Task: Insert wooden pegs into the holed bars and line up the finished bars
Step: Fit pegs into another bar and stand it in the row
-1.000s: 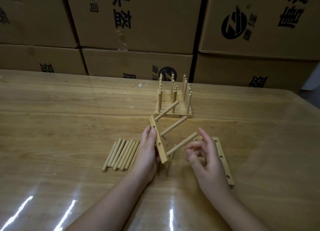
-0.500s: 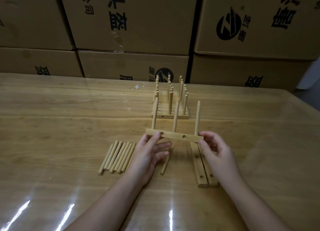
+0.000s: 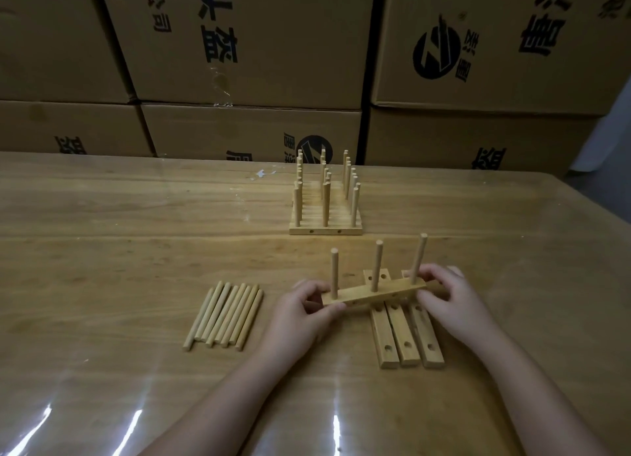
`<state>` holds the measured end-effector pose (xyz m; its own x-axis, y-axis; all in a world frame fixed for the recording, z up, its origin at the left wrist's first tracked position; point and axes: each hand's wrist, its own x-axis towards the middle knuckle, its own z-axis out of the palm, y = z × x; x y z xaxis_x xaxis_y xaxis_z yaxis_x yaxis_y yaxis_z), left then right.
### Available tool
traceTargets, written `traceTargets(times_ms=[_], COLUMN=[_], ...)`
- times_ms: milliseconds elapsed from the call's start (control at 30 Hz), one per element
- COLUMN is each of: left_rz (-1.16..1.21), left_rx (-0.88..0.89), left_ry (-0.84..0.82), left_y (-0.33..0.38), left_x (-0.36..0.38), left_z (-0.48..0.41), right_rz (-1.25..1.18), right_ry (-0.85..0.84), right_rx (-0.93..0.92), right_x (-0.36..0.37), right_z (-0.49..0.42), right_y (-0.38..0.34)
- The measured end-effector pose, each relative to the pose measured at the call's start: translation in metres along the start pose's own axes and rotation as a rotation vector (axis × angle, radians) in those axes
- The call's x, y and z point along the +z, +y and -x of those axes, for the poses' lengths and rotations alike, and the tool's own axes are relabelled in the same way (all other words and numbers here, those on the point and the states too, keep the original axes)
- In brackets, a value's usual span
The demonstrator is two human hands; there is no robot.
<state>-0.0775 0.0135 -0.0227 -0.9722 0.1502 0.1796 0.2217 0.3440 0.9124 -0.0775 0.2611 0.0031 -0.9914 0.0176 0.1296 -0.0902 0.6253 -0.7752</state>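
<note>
On my feed the left hand (image 3: 304,305) pinches the left end of the pegged bar (image 3: 375,293) between thumb and curled fingers, and the right hand (image 3: 450,295) has its fingers wrapped round the right end. I read both as firm holds. The bar hangs above the table (image 3: 102,250), tilted a little, its right end higher in my picture. 3 wooden pegs (image 3: 377,269) stand upright in it, and 2 small holes show on its near face.

Directly below the right half of the grip lie 3 empty holed bars (image 3: 406,339), side by side and touching, running toward the person. Left of the left hand, near it but apart, a row of loose pegs (image 3: 225,314) lies flat and close-packed. Beyond the grip, well apart from it, the finished bars (image 3: 326,216) sit packed together with their pegs up. Cardboard boxes (image 3: 256,39) rise behind the table.
</note>
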Motion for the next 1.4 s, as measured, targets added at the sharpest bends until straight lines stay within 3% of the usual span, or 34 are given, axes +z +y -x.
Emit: traceTargets(times_ms=[133, 367, 600, 1400], left_rz=[-0.091, -0.143, -0.204, -0.210], left_rx=[0.049, 0.120, 0.149, 0.135], left_ry=[-0.017, -0.042, -0.063, -0.033], left_y=[0.002, 0.001, 0.005, 0.005], left_x=[0.000, 0.001, 0.002, 0.004], left_z=[0.000, -0.001, 0.001, -0.001], right_rz=[0.049, -0.362, -0.326, -0.346], right_ry=[-0.073, -0.168, -0.190, -0.234], right_rx=[-0.053, -0.039, -0.116, -0.064], right_x=[0.001, 0.000, 0.001, 0.007], right_z=[-0.001, 0.004, 0.006, -0.002], right_y=[0.001, -0.020, -0.028, -0.017])
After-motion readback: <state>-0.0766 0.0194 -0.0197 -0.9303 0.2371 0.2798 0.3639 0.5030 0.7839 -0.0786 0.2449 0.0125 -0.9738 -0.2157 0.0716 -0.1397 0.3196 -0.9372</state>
